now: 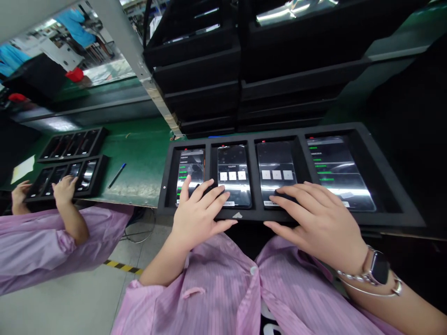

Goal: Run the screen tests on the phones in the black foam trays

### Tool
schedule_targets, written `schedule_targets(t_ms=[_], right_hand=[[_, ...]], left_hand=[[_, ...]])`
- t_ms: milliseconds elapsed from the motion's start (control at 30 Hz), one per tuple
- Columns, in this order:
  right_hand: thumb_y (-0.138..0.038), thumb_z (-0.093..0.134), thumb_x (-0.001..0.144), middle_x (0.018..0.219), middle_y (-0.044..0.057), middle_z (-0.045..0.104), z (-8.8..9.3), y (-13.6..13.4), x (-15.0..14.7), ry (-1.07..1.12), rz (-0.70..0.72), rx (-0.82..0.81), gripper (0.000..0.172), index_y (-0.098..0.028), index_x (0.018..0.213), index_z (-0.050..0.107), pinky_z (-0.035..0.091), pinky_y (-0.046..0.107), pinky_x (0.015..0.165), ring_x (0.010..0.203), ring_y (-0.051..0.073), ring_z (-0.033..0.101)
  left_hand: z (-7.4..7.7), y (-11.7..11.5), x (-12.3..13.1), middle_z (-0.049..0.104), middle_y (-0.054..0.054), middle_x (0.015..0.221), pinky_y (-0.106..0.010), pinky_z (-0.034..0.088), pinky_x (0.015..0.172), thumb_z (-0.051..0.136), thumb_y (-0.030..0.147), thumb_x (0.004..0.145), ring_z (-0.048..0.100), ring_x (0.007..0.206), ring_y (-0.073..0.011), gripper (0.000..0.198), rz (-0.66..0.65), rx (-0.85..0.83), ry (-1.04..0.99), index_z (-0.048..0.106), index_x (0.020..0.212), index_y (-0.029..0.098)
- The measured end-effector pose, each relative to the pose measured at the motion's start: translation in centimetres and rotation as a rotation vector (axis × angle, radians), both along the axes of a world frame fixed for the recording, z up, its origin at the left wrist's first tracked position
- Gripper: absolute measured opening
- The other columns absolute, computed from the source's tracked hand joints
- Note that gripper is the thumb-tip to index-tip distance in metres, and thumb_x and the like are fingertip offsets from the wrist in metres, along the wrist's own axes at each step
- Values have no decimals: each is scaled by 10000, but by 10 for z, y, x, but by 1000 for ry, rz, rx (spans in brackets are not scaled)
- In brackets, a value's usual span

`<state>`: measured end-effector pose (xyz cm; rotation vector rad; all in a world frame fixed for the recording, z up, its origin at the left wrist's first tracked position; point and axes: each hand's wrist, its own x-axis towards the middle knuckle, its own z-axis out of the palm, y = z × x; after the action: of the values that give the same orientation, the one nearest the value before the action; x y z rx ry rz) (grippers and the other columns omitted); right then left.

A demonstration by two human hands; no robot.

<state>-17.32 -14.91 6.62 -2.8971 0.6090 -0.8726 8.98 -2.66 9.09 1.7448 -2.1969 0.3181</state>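
A black foam tray (254, 213) in front of me holds several smartphones, each in its own compartment with the screen lit. My left hand (199, 209) lies with fingers spread over the leftmost phone (190, 163) and the lower part of the second phone (232, 156). That second screen shows a row of white squares, as does the third phone (275, 156). My right hand (314, 218), a watch on its wrist, reaches over the bottom of the third phone, fingers stretched out. Green lines of text glow on the rightmost phone (335, 163). Neither hand grips anything.
Stacked black trays (202, 70) rise behind my tray, beside a grey metal post (139, 65). On the green bench (139, 144) to the left lies a blue-capped pen (117, 176). A co-worker's hands (64, 188) rest over another tray of phones (96, 186).
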Motion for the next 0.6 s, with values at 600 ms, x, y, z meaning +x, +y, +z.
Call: schedule_targets(t_ms=[600], right_hand=[[-662,414,1065,1486,207,483,11,-4,16,95,27,139,698,-82,1446,487,265,714,1183,1449,410,346]], left_hand=[[2,-47,-23,412,-175,1592,-693,224,1227,602,656,915,275,1518,-437,715,57,94,92,509,1480,227]])
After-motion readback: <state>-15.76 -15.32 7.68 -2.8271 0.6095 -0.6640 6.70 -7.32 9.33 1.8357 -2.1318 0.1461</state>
